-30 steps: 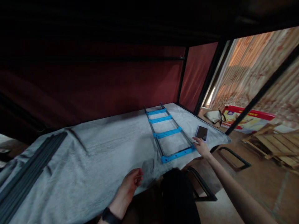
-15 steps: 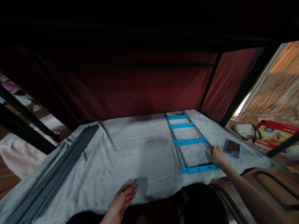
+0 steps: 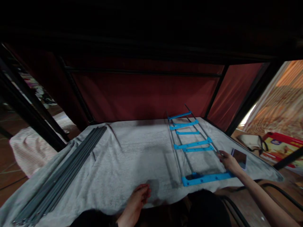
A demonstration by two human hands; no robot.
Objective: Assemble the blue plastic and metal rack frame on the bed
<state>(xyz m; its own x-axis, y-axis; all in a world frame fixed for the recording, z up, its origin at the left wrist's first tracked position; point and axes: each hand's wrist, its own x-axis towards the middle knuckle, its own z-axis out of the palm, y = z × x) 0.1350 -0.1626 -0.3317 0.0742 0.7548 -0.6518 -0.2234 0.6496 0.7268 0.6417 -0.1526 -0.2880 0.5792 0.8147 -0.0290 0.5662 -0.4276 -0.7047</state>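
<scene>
A ladder-like frame [image 3: 193, 145] of grey rods and blue cross pieces lies on the grey cloth [image 3: 132, 157] at the right. Its right side is raised off the cloth. My right hand [image 3: 228, 161] grips the frame's right rod near the front blue cross piece [image 3: 203, 179]. My left hand [image 3: 137, 201] rests at the cloth's front edge with fingers curled together; I cannot make out anything in them. A phone [image 3: 239, 157] lies just right of my right hand.
A bundle of long grey rods [image 3: 59, 183] lies along the cloth's left side. Dark red fabric walls and black frame bars close in the back. A white bag [image 3: 252, 141] and a red box [image 3: 284, 147] sit on the floor at the right.
My right hand has taken hold of the frame's right rod and lifted that side off the cloth. The view has swung left. My left hand has stayed at the front edge.
</scene>
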